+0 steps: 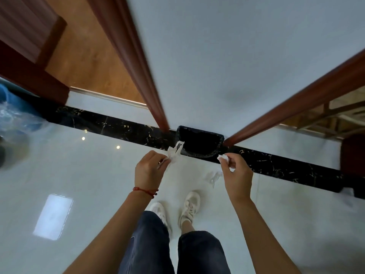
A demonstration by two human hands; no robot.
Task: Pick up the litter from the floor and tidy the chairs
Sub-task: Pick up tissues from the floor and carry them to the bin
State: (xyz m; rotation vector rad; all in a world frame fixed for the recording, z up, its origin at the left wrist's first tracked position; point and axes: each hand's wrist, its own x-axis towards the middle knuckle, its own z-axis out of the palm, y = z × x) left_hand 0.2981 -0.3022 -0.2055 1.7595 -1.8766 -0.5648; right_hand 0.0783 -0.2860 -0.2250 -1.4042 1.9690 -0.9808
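Note:
My left hand [149, 168] pinches a crumpled white tissue [174, 152] just left of a black waste bin [200, 141]. My right hand [236, 176] holds a small white paper wad [223, 158] just right of the bin. The bin stands on the floor against a white wall section between two red-brown wooden door frames. Another crumpled piece of white paper [214, 177] shows below my right hand, blurred; I cannot tell whether it lies on the floor or is falling.
A black marble strip [122, 128] runs across the glossy white floor. Wooden door frames [138, 62] flank the wall. A clear plastic bag [13, 115] lies at the left. A wooden chair [324, 113] shows through the right doorway. My feet [189, 208] stand below the bin.

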